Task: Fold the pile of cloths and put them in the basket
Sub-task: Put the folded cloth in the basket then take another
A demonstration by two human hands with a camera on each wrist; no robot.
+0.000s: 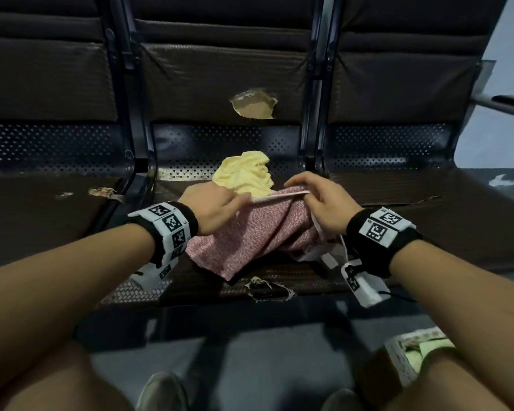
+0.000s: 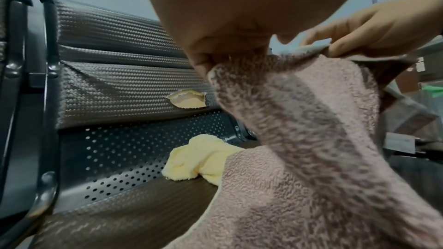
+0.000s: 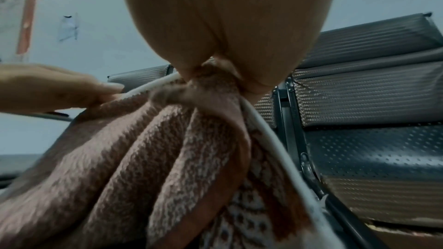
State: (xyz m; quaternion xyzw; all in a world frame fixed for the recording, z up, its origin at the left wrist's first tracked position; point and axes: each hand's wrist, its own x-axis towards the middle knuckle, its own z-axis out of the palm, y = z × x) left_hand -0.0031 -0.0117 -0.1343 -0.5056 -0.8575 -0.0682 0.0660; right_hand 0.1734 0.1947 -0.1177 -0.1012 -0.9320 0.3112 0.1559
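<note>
While your left hand pinches the pink cloth by its white top hem, the cloth hangs bunched down onto the bench seat surface, yellow cloth crumpled just behind it. Your right hand grips the same hem; basket sits low right on the floor.

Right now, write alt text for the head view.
Both hands, left hand and right hand, pinch the white top edge of a pink towel over a worn dark bench seat. A crumpled yellow cloth lies behind it.
</note>
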